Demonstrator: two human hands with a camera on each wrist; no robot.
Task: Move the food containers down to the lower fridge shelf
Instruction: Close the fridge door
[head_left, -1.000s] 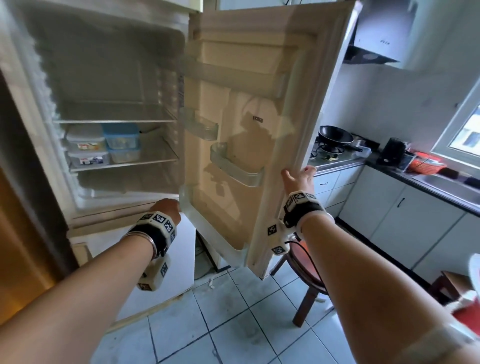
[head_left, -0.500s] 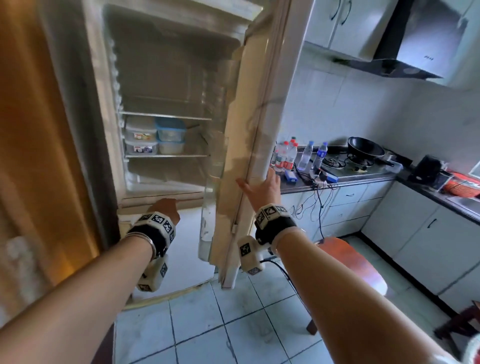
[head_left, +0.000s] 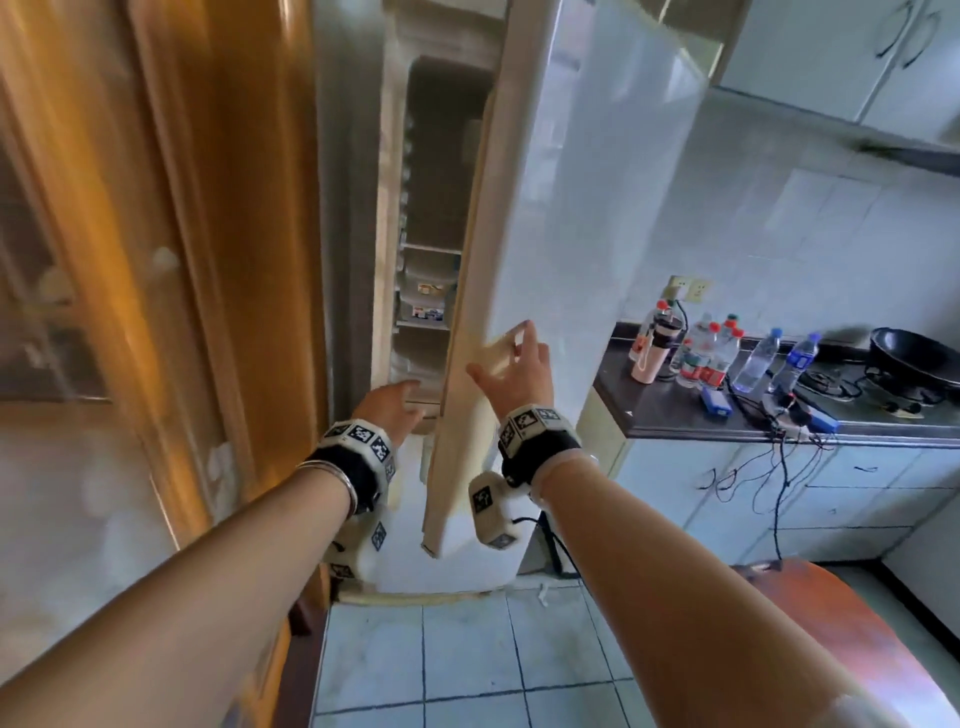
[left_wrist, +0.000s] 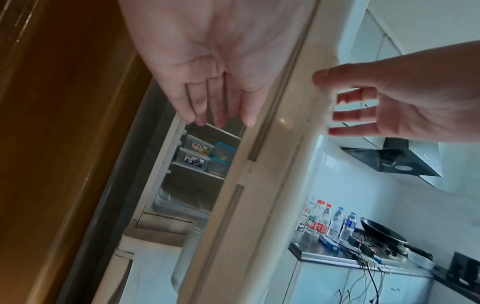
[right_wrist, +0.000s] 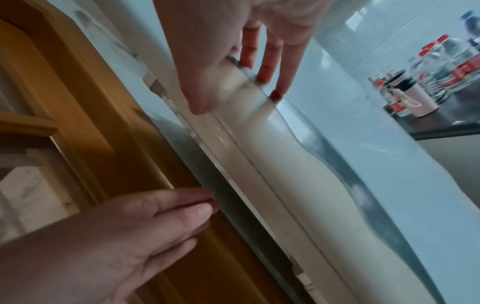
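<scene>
While stacked, four food containers (left_wrist: 205, 156)

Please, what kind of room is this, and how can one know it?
Most likely a small home kitchen. A fridge stands with its door nearly closed, food containers on a shelf inside. Beside it, a dark countertop carries a black frying pan on a stove and several water bottles.

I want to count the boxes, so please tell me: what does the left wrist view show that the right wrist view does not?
Only left wrist: four stacked plastic food containers on a fridge shelf, seen through the door gap, plus a black frying pan.
Only right wrist: a pink cup with a cord.
Both: the cream fridge door edge, left hand, right hand and clear water bottles.
</scene>
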